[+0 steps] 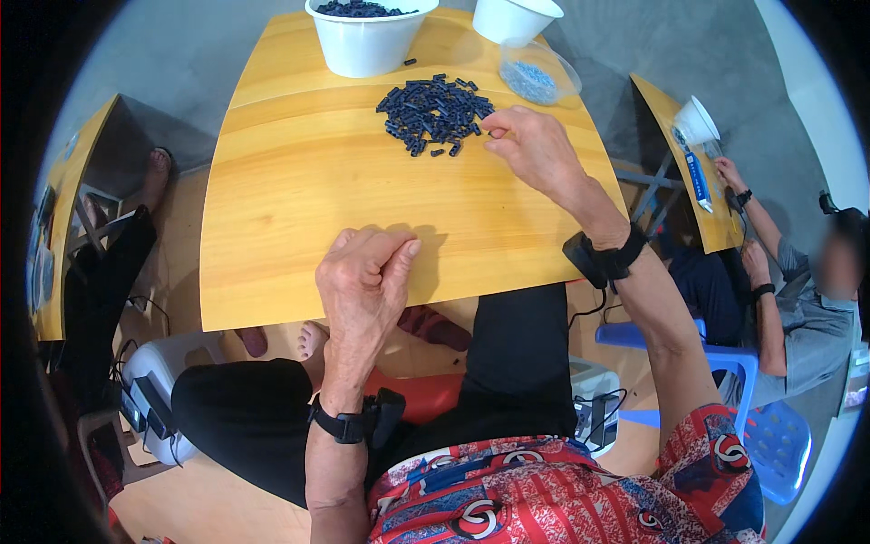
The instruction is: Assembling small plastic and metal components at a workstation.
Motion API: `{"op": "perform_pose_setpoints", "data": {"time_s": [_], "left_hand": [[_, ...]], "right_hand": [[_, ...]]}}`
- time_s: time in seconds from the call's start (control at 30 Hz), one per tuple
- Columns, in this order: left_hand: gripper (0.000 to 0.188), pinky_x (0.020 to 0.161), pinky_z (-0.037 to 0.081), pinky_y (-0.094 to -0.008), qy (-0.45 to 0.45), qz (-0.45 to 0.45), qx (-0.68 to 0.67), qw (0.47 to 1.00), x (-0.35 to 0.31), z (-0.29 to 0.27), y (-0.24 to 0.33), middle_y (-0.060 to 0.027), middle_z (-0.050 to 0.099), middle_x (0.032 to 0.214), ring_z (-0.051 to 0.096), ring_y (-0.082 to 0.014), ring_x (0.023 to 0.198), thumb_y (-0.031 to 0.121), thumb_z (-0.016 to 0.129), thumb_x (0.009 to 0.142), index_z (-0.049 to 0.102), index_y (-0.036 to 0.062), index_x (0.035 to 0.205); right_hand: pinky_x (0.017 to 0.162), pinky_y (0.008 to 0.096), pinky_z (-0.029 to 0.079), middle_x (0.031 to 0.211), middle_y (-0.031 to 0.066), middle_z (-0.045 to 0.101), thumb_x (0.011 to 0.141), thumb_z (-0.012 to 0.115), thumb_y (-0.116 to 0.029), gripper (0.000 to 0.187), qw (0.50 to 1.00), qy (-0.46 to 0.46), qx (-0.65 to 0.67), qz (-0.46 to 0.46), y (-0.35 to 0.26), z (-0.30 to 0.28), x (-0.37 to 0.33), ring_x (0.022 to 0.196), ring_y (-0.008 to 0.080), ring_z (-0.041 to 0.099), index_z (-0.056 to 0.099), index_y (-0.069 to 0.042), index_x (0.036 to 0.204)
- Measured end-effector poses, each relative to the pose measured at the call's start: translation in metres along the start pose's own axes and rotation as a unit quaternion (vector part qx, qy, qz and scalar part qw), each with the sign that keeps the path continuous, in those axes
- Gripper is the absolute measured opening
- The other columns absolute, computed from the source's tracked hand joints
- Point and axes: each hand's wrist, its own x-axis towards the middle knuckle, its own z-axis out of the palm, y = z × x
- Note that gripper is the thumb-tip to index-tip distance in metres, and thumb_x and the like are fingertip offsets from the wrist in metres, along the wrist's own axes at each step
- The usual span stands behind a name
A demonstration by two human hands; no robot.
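A pile of small dark tube-shaped pieces (433, 111) lies toward the far side of the wooden table (299, 190). My right hand (536, 152) is at the pile's right edge, thumb and forefinger closed in a pinch. Whatever sits between those fingertips is too small to make out. Close to the table's near edge, my left hand (364, 274) is closed, fingers curled under and thumb against the forefinger. Its fingers hide anything it may hold.
Behind the pile stands a white tub (367, 41) full of similar dark pieces. Another white tub (515, 18) is at the far right, before it a clear container (535, 80) of tiny light-blue bits. At right, another person (802, 308) sits by a second table (693, 172).
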Motion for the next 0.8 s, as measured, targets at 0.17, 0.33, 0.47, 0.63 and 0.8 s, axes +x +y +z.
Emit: {"op": "perform_pose_setpoints", "data": {"time_s": [0.17,0.33,0.47,0.63,0.8], "left_hand": [[0.01,0.062,0.043,-0.0317,0.01,-0.006,-0.003,1.0,-0.001,-0.001,-0.002,-0.0078,0.062,0.066,0.053,-0.0205,0.062,0.011,0.072,0.078,0.069,0.0024,0.081],[0.009,0.059,0.043,-0.0335,0.019,0.001,-0.017,1.0,0.0,0.003,-0.003,-0.0086,0.059,0.064,0.052,-0.0231,0.06,0.011,0.072,0.076,0.069,0.0037,0.08],[0.011,0.062,0.044,-0.0329,0.004,-0.014,0.003,1.0,0.0,0.0,-0.002,-0.0089,0.063,0.067,0.055,-0.0228,0.063,0.013,0.071,0.078,0.069,0.0028,0.082],[0.011,0.062,0.045,-0.0327,-0.008,-0.025,0.002,1.0,0.002,0.0,-0.002,-0.0093,0.063,0.067,0.056,-0.023,0.064,0.012,0.071,0.078,0.07,0.0028,0.083],[0.011,0.064,0.047,-0.0312,-0.016,-0.037,-0.016,0.999,0.002,0.002,-0.004,-0.0096,0.066,0.071,0.06,-0.0216,0.067,0.011,0.072,0.077,0.07,0.0028,0.085]], "right_hand": [[0.071,0.037,0.049,0.088,0.013,0.062,0.077,0.065,-0.01,0.02,0.991,0.017,0.069,-0.113,-0.036,0.014,-0.001,0.08,0.03,0.061,0.065,-0.002,0.096],[0.072,0.0375,0.048,0.087,0.0124,0.061,0.077,0.064,-0.01,0.019,0.994,0.006,0.065,-0.089,-0.033,0.022,0.007,0.081,0.0305,0.061,0.066,-0.003,0.095],[0.073,0.0377,0.048,0.087,0.0119,0.062,0.077,0.065,-0.009,0.019,0.992,-0.015,0.069,-0.103,-0.036,0.024,0.008,0.083,0.0305,0.06,0.066,-0.003,0.095],[0.072,0.039,0.049,0.081,0.0113,0.064,0.075,0.067,-0.01,0.014,0.991,-0.014,0.105,-0.083,-0.034,0.026,0.009,0.081,0.0298,0.062,0.068,-0.004,0.088],[0.071,0.0365,0.049,0.081,0.011,0.064,0.074,0.067,-0.01,0.016,0.987,-0.04,0.143,-0.063,-0.034,0.024,0.003,0.078,0.0271,0.062,0.067,-0.003,0.088]]}}
